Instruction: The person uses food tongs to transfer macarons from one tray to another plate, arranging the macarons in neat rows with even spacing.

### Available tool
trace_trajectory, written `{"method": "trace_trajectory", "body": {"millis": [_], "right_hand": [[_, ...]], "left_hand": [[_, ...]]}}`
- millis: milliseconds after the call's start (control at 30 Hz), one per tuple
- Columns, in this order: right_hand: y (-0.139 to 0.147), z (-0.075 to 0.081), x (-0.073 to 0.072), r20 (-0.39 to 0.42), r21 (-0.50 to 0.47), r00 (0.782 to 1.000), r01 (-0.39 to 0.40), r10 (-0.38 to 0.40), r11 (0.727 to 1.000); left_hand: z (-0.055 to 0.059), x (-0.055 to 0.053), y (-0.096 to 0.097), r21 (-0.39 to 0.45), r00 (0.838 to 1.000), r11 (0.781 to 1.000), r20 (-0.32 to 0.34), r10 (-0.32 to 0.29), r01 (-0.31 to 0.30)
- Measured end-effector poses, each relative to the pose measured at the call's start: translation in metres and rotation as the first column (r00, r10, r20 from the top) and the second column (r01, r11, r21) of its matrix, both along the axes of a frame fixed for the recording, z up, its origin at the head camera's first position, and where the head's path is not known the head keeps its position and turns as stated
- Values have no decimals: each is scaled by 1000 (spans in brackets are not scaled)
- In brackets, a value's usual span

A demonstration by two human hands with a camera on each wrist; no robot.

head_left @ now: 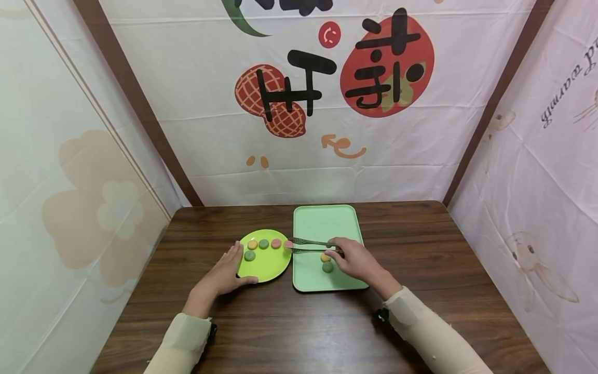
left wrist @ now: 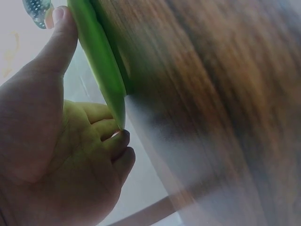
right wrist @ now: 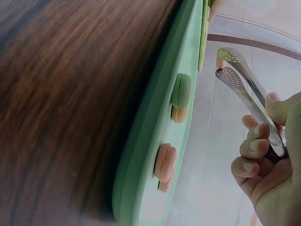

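Observation:
My left hand (head_left: 227, 271) holds the left side of a yellow-green plate (head_left: 268, 267), thumb at the near rim and fingers along the far left rim. On the plate lie a yellow macaron (head_left: 253, 244), a pink macaron (head_left: 276, 243) and two green ones. My right hand (head_left: 357, 259) grips metal tongs (right wrist: 249, 92) over the light green tray (head_left: 324, 221). Between the tongs' tips, at the plate's right rim in the head view, is another pink macaron (right wrist: 219, 61). Below that hand, a green macaron (head_left: 328, 267) and a yellow one sit on the tray.
Pink macarons (right wrist: 165, 163) also lie on the tray in the right wrist view; the right hand hides them in the head view. Plate and tray stand side by side on a dark wooden table (head_left: 299, 327). Printed cloth walls (head_left: 210, 130) enclose its back and sides.

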State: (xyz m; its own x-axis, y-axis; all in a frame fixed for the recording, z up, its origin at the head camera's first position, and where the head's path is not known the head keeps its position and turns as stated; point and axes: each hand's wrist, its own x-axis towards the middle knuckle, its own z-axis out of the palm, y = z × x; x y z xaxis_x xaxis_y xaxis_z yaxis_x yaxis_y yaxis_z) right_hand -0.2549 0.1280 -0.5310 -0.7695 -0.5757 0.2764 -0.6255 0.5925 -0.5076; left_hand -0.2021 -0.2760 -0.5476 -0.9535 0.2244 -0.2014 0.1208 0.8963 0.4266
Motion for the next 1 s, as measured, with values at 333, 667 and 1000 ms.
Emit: {"method": "trace_trajectory", "body": {"millis": [333,667,1000], "right_hand": [[-14,0,-2,6,13,999,-42,42,999],[-28,-4,-3,-49,-1,996,-74,74,997],[-39,-5,-2,-9,-30,996,-90,90,995]], "left_hand": [[0,1,0,-14,1000,1000,-15,-15,15],[0,0,0,-10,1000,1000,-17,-9,9],[1,1,1,-5,1000,1000,-6,-4,4]]}}
